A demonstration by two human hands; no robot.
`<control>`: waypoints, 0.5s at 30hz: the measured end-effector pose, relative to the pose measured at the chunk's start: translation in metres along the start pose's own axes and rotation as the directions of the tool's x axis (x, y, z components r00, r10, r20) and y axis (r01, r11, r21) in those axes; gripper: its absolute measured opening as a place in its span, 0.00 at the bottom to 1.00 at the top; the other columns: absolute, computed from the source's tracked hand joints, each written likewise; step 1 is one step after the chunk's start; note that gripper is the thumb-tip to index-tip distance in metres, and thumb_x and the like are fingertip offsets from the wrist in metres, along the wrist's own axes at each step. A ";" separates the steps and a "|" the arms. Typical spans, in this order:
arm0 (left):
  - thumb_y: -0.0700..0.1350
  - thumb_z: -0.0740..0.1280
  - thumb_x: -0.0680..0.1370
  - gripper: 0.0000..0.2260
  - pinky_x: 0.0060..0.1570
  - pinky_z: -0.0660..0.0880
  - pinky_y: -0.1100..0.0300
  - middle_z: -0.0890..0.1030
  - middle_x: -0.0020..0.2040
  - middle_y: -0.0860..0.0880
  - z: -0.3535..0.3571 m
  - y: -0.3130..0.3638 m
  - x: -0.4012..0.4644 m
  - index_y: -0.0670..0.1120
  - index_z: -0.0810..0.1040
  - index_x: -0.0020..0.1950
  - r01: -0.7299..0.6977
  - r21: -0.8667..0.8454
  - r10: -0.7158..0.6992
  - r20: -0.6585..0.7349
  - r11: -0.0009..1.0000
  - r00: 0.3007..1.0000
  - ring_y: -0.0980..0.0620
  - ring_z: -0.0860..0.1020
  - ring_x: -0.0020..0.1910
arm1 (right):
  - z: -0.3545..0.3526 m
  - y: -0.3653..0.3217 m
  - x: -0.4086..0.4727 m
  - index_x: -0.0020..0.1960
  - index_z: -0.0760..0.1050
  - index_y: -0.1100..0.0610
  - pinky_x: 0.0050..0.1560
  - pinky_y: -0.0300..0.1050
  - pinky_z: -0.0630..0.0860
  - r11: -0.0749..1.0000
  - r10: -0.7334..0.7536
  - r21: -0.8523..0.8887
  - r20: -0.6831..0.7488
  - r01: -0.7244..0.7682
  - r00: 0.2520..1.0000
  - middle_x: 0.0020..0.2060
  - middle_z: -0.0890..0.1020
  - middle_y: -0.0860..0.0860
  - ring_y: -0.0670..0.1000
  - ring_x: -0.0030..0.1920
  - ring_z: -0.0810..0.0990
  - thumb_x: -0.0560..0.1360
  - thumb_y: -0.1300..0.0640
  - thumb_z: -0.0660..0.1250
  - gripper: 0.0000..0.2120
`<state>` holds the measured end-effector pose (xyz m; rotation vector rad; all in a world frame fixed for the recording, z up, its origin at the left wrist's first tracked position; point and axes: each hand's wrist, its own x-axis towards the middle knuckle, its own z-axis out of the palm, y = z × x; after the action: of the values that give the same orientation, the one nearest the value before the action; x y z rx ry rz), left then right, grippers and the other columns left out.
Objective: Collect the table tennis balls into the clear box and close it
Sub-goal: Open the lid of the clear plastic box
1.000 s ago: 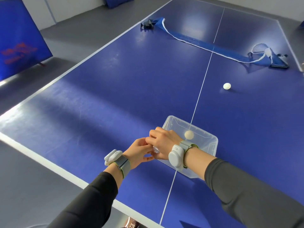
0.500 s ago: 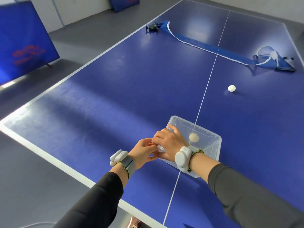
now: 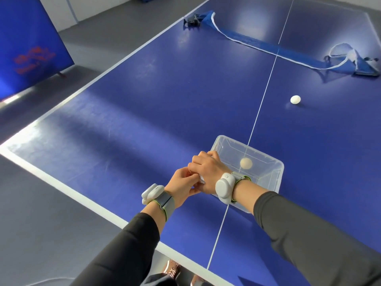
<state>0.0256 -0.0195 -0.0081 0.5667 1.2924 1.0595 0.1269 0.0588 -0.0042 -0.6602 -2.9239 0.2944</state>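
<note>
A clear box (image 3: 266,178) is seen from above, standing open on a blue table tennis surface (image 3: 144,112), close to the near edge and across the white centre line. One pale ball (image 3: 246,163) lies inside it, near the middle of the floor. No lid can be made out.

A second, white ball (image 3: 295,99) rests alone on the surface, beyond the box and a little to its right, well apart from it and short of the collapsed net (image 3: 268,45) that lies across the far half.

Both hands are bunched together at the box's near left corner. The right hand (image 3: 206,172) is laid over the rim with its fingers curled down onto the wall. The left hand (image 3: 183,184) is pressed against it from the left, fingers curled inward; something pale seems to be pinched between them, but what the left grip holds cannot be told. Each wrist carries a white device on a grey strap, above dark sleeves.

The loose ball is judged to be the next thing needed. It lies forward and to the right of both hands, on the right side of the centre line, so the right hand is the nearer one, and a long reach past the box would be called for. Being round on a smooth surface, it could roll away if nudged.
</note>
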 end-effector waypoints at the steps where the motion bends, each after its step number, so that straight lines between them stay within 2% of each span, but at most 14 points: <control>1: 0.31 0.57 0.75 0.08 0.41 0.80 0.59 0.77 0.38 0.46 0.000 0.000 0.000 0.40 0.75 0.44 -0.003 -0.005 0.003 -0.001 1.000 1.000 0.52 0.76 0.36 | -0.002 -0.001 0.000 0.39 0.75 0.53 0.46 0.50 0.70 1.000 -0.004 -0.001 0.014 0.004 1.000 0.35 0.77 0.49 0.54 0.38 0.77 0.60 0.52 0.70 0.10; 5: 0.31 0.58 0.75 0.08 0.38 0.80 0.62 0.77 0.38 0.45 0.000 0.000 0.001 0.39 0.75 0.44 0.006 -0.038 -0.006 0.005 0.999 1.000 0.52 0.76 0.36 | -0.008 -0.002 -0.001 0.37 0.74 0.53 0.42 0.50 0.71 1.000 -0.022 0.018 0.020 0.022 1.000 0.33 0.77 0.49 0.53 0.35 0.77 0.63 0.48 0.64 0.09; 7: 0.31 0.57 0.75 0.07 0.41 0.81 0.61 0.76 0.40 0.44 -0.001 0.000 0.003 0.37 0.75 0.47 0.033 -0.074 -0.030 0.033 0.997 0.999 0.52 0.76 0.37 | -0.010 -0.001 -0.002 0.37 0.75 0.55 0.45 0.50 0.74 0.998 -0.017 0.069 0.048 0.014 0.999 0.34 0.78 0.50 0.54 0.35 0.76 0.64 0.47 0.62 0.11; 8: 0.31 0.57 0.76 0.08 0.45 0.80 0.59 0.75 0.41 0.43 -0.002 -0.001 0.005 0.37 0.74 0.49 0.049 -0.097 -0.045 0.044 0.994 0.998 0.52 0.76 0.36 | -0.012 0.000 -0.003 0.38 0.76 0.56 0.50 0.52 0.75 0.993 -0.001 0.116 0.076 -0.007 0.997 0.35 0.79 0.52 0.56 0.36 0.77 0.65 0.48 0.63 0.11; 10: 0.31 0.57 0.76 0.08 0.51 0.78 0.57 0.72 0.44 0.41 -0.005 -0.003 0.008 0.37 0.73 0.51 0.080 -0.125 -0.073 0.059 0.989 0.996 0.52 0.75 0.37 | -0.016 0.003 -0.008 0.41 0.78 0.59 0.62 0.57 0.73 0.980 0.048 0.187 0.095 -0.065 0.994 0.40 0.80 0.54 0.59 0.41 0.79 0.66 0.54 0.67 0.09; 13: 0.34 0.59 0.76 0.06 0.45 0.80 0.61 0.71 0.46 0.40 -0.008 -0.004 0.010 0.38 0.73 0.52 0.098 -0.162 -0.084 0.091 0.982 0.992 0.49 0.75 0.41 | -0.015 0.003 -0.021 0.47 0.81 0.61 0.65 0.59 0.71 0.960 0.121 0.245 0.059 -0.132 0.991 0.47 0.84 0.57 0.61 0.57 0.80 0.66 0.60 0.69 0.11; 15: 0.34 0.59 0.75 0.07 0.40 0.80 0.64 0.73 0.43 0.41 -0.009 -0.005 0.009 0.37 0.73 0.52 0.103 -0.192 -0.080 0.124 0.976 0.989 0.49 0.77 0.40 | -0.011 -0.002 -0.030 0.50 0.81 0.62 0.67 0.56 0.69 0.955 0.184 0.238 -0.001 -0.179 0.983 0.52 0.84 0.59 0.61 0.61 0.78 0.65 0.62 0.68 0.14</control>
<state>0.0176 -0.0157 -0.0193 0.4083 1.0871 1.0492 0.1552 0.0457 0.0048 -0.8864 -2.7467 0.6397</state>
